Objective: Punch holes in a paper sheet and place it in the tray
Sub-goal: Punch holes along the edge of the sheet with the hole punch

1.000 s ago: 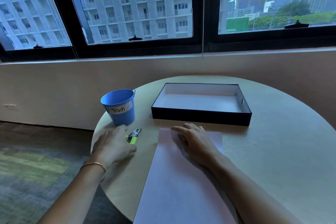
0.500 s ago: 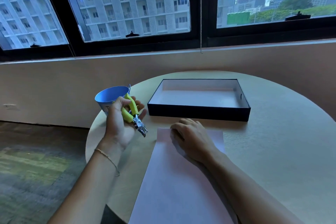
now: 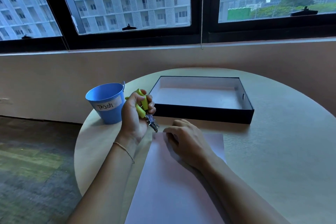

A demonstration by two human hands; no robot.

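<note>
A white paper sheet (image 3: 171, 183) lies on the round table in front of me, its near end running over the table's edge. My right hand (image 3: 183, 142) rests on the sheet's far end, fingers curled, near the far left corner. My left hand (image 3: 135, 114) grips a hole punch with yellow-green handles (image 3: 142, 104). Its metal jaws point down and sit right at the sheet's far left corner. Behind the paper stands a black tray (image 3: 201, 114) with a white inside and nothing in it.
A blue bucket labelled "Trash" (image 3: 107, 102) stands at the table's left edge, just left of my left hand. The round beige table (image 3: 281, 160) sits below a wall and dark-framed windows. Carpeted floor lies to the left.
My left hand picked the hole punch up off the table, raised it, then brought its jaws down and right to the paper's far left corner. My right hand stayed on the sheet.
</note>
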